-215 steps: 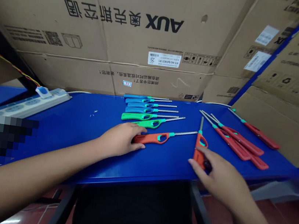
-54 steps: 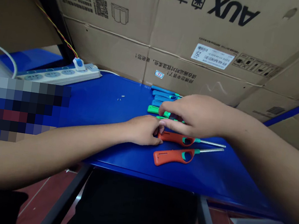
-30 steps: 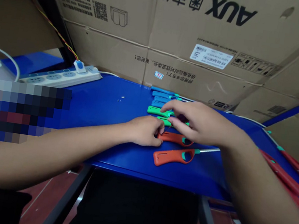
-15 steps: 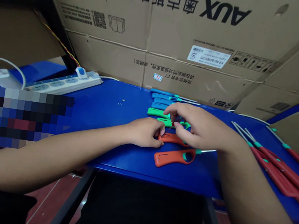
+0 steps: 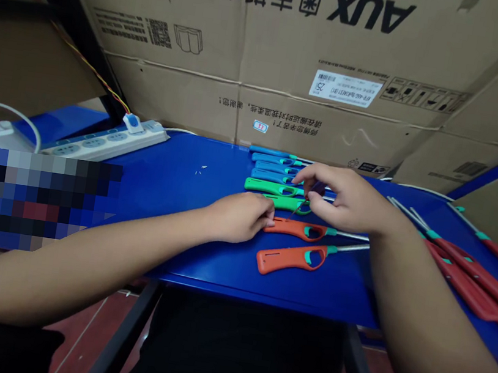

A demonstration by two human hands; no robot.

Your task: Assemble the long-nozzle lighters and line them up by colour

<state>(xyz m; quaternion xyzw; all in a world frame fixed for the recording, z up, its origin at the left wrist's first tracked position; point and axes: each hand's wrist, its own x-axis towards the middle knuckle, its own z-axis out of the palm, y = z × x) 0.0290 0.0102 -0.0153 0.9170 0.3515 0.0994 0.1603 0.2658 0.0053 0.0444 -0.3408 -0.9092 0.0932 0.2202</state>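
My left hand [image 5: 242, 215] is closed, with thumb and fingertips pinching the butt end of an orange long-nosed gas lighter [image 5: 296, 228] that lies on the blue table. Above that lighter, my right hand [image 5: 340, 196] grips a thin-shafted tool, apparently a small screwdriver [image 5: 301, 207]; its dark reddish handle is mostly hidden by the fingers. The shaft slants down toward the lighter's handle, and I cannot tell whether its tip touches. A second orange lighter [image 5: 282, 259] lies nearer to me. Just beyond are two green lighters [image 5: 261, 186], one partly covered by my left hand.
Several blue lighters [image 5: 270, 166] line up at the back beside a large cardboard box [image 5: 283, 43]. Red long-nosed lighters [image 5: 471, 282] lie at the right. A white power strip [image 5: 107, 142] sits at the left, with small white scraps [image 5: 200, 170] on the blue table [image 5: 173, 200].
My right hand has moved slightly up and to the right with the screwdriver, uncovering the nearer held lighter's trigger and metal nozzle. My left hand stays at its butt end.
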